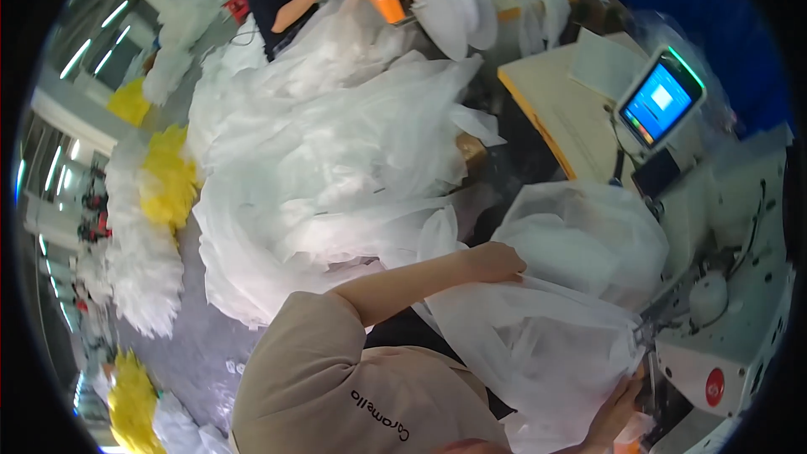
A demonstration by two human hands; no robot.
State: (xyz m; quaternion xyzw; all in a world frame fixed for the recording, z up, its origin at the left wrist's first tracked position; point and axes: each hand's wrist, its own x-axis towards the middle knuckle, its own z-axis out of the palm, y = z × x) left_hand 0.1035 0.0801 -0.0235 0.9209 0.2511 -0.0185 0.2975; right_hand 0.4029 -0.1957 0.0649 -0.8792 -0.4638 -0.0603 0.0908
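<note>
A sheet of thin white see-through fabric (538, 345) spreads across my lap up to a white machine (706, 361) that looks like an industrial sewing machine. My left hand (496, 262) is closed on the fabric's upper edge, and the cloth hangs taut from there toward the machine. Down at the lower right, close to the machine's working end, my right hand (618, 412) grips the fabric's side edge, its fingertips partly hidden by folds. More white fabric (580, 227) bulges up beyond my left hand, beside the machine.
A large heap of white fabric (319, 151) fills the space to my left and ahead. A lit touchscreen (662, 99) stands by a wooden tabletop (546, 92). Another person (273, 0) works at the far side near an orange-and-white machine (382, 0). Yellow bundles (168, 176) lie far left.
</note>
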